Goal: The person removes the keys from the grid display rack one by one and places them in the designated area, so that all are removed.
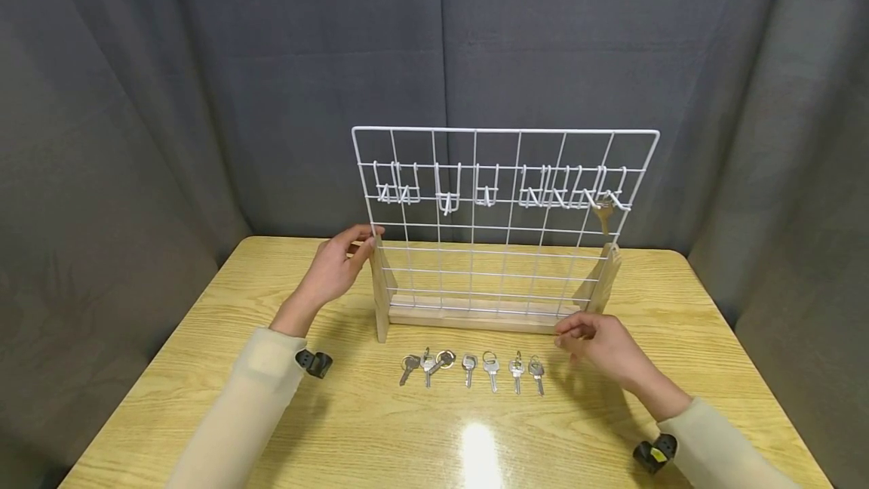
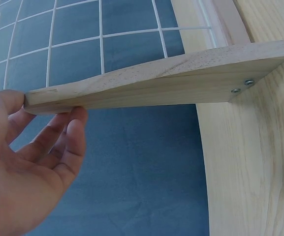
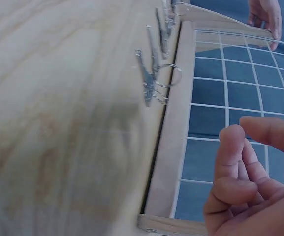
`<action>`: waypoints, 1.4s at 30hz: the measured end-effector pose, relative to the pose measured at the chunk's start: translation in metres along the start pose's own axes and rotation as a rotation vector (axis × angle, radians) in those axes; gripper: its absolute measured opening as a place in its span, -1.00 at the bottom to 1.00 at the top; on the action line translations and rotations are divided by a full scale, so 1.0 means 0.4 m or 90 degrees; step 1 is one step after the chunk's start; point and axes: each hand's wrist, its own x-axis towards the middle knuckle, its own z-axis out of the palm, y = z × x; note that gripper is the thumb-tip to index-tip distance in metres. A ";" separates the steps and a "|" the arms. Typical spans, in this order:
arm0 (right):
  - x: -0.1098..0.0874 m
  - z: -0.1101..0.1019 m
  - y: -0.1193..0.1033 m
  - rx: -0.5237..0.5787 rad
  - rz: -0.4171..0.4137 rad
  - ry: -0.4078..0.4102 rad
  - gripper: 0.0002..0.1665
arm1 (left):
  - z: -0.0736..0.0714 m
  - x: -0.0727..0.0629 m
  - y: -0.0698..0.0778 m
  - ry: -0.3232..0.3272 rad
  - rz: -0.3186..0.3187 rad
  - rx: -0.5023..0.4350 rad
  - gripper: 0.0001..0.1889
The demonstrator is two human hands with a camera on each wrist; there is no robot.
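A white wire grid rack (image 1: pixel 502 130) stands on wooden supports, with several white hooks (image 1: pixel 446 202) across its upper part. My left hand (image 1: pixel 336 266) grips the top end of the left wooden side (image 2: pixel 151 78), thumb on one face and fingertips against the other. Near the rack's lower right, my right hand (image 1: pixel 604 342) hovers with loosely bent fingers; thumb and forefinger are close together in the right wrist view, holding nothing. Several metal keys (image 1: pixel 469 367), some with rings, lie in a row before the wooden base bar (image 1: pixel 475 317). One brass-coloured key (image 1: pixel 604 213) hangs at the far-right hooks.
The rack rests toward the back of a wood-grain table (image 1: pixel 380 436). Dark grey curtains (image 1: pixel 305 81) surround it at the back and both sides. Black wrist devices (image 1: pixel 314 363) sit at both sleeves. The right wooden side (image 1: pixel 606 278) rises just behind my right hand.
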 end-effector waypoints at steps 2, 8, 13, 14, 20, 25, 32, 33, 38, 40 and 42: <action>-0.001 -0.008 -0.008 0.009 -0.008 0.009 -0.67 | 0.001 0.000 0.000 0.000 0.002 0.001 -0.64; -0.004 -0.027 -0.027 0.020 -0.026 0.040 -0.64 | 0.002 0.001 0.000 0.002 0.003 0.003 -0.64; -0.008 -0.039 -0.042 0.017 -0.045 0.061 -0.64 | 0.001 0.001 0.000 0.004 0.005 0.005 -0.64; -0.009 -0.041 -0.046 0.015 -0.048 0.066 -0.64 | 0.001 0.002 0.000 0.004 0.005 0.005 -0.64; -0.015 -0.050 -0.059 -0.009 -0.066 0.111 -0.69 | 0.000 0.001 -0.001 -0.003 0.000 0.008 -0.63; -0.016 -0.053 -0.067 -0.020 -0.083 0.156 -0.72 | 0.000 0.001 -0.003 -0.005 0.000 0.004 -0.64; -0.014 -0.065 -0.085 -0.028 -0.127 0.208 -0.73 | 0.001 0.004 -0.009 0.004 0.008 0.003 -0.65; -0.013 -0.066 -0.086 -0.029 -0.133 0.216 -0.74 | 0.001 0.004 -0.010 0.004 0.006 0.002 -0.65; -0.012 -0.073 -0.093 -0.036 -0.159 0.256 -0.76 | 0.001 0.006 -0.010 0.002 0.002 0.004 -0.64; -0.014 -0.075 -0.099 -0.045 -0.168 0.273 -0.77 | 0.001 0.005 -0.008 0.001 -0.001 0.006 -0.65; -0.016 -0.078 -0.108 -0.050 -0.178 0.290 -0.78 | 0.001 0.004 -0.007 -0.001 -0.005 0.006 -0.65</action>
